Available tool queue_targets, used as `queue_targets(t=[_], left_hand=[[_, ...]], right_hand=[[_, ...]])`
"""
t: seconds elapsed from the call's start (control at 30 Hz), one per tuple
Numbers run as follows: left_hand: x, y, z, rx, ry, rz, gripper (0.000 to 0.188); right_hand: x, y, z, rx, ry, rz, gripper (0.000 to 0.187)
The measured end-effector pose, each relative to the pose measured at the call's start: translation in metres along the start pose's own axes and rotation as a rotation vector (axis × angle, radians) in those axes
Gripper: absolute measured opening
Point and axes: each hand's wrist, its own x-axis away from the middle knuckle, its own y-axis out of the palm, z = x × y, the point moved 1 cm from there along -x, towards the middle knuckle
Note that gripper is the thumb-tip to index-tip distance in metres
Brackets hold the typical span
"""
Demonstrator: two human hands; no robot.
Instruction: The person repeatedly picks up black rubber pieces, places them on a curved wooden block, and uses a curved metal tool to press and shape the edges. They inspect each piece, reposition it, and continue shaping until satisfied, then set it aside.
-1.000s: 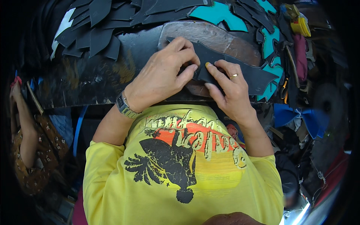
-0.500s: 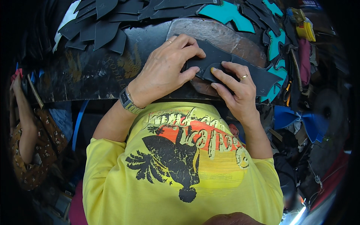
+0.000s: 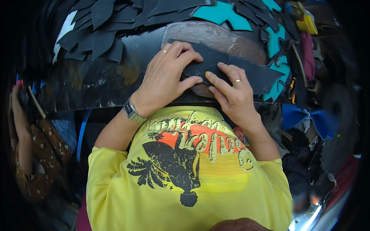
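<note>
A long black cut piece (image 3: pixel 248 71) of sheet material, shaped like a shoe-upper part, lies over a worn brown slab (image 3: pixel 216 38) near the table's front edge. My left hand (image 3: pixel 167 69), wearing a ring and a wristwatch, is closed on its left part, with curled fingers on top and the thumb by the front edge. My right hand (image 3: pixel 235 86), also ringed, has bent fingers on the middle of the piece and its thumb at the front edge. The right index fingertip looks yellow. A faint curved outline shows between the hands; what lies under the fingers is hidden.
Stacked black cut pieces (image 3: pixel 102 36) cover the far left of the dark table (image 3: pixel 96 90). Turquoise pieces (image 3: pixel 223 15) lie at the back and down the right side. An orange-handled tool (image 3: pixel 293 90) is at the right edge. Another person's arm (image 3: pixel 22 131) shows at far left.
The view has shifted slightly, moving the table and hands a little left in it. The rounded flap that stood out under my right index finger now appears flatter against the black piece.
</note>
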Motion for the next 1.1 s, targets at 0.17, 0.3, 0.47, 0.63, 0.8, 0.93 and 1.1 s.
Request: queue_targets(t=[0.17, 0.3, 0.47, 0.63, 0.8, 0.93, 1.1], left_hand=[[0.003, 0.005, 0.008, -0.073, 0.024, -0.045, 0.05], [0.007, 0.01, 0.007, -0.335, 0.182, -0.086, 0.047], [0.015, 0.015, 0.011, -0.392, 0.186, -0.055, 0.043], [0.01, 0.014, 0.014, -0.346, 0.147, -0.051, 0.038], [-0.001, 0.009, 0.008, -0.155, 0.09, -0.075, 0.032], [-0.009, -0.006, -0.004, -0.078, 0.044, 0.079, 0.036], [-0.011, -0.012, -0.009, -0.23, 0.056, 0.135, 0.042]], right_hand=[[0.005, -0.033, 0.034, -0.212, 0.116, 0.127, 0.036], [0.016, -0.083, 0.131, 0.165, 0.433, 0.377, 0.035], [0.034, -0.112, 0.237, 0.856, 0.695, 0.078, 0.046], [0.034, -0.123, 0.268, 0.835, 0.73, 0.061, 0.044], [0.025, -0.155, 0.241, 0.796, 0.848, 0.099, 0.042], [0.008, -0.156, 0.15, 0.462, 0.788, 0.413, 0.046], [0.013, -0.076, 0.045, -0.295, 0.518, 0.5, 0.046]])
